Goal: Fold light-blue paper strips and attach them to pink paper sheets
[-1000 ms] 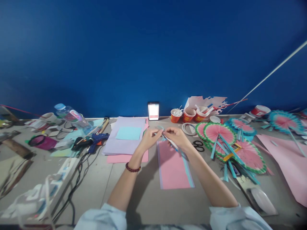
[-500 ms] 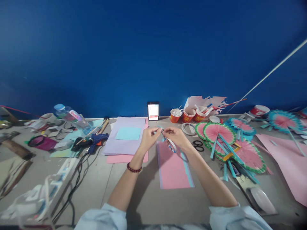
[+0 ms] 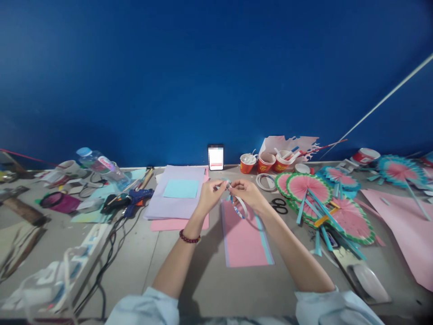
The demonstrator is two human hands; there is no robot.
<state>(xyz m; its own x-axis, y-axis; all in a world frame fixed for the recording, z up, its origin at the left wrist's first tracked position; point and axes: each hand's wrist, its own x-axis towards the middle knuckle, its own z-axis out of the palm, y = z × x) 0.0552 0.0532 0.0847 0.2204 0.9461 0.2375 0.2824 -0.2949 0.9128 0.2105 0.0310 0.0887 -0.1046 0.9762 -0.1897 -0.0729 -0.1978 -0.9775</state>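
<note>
My left hand (image 3: 213,193) and my right hand (image 3: 246,194) meet near the middle, thumbs and fingers pinched on a roll of white and blue tape (image 3: 241,210). The tape's loop hangs below my right fingers. Under the hands lies a pink sheet (image 3: 246,243) with a light blue strip along its right side and a lilac edge. Left of my left hand, a small light blue sheet (image 3: 181,188) rests on lilac paper (image 3: 169,211). Black scissors (image 3: 280,206) lie to the right of my right wrist.
A phone (image 3: 216,158) stands at the wall. Red cups (image 3: 266,163) hold tools at the back. Watermelon-patterned paper fans (image 3: 309,187) and a mouse (image 3: 369,282) are on the right. A bottle (image 3: 103,166), glue gun (image 3: 138,198) and power strip (image 3: 84,257) are on the left.
The hanging tape loop has turned and now shows a rounder opening below my right fingers. Both hands have hardly moved.
</note>
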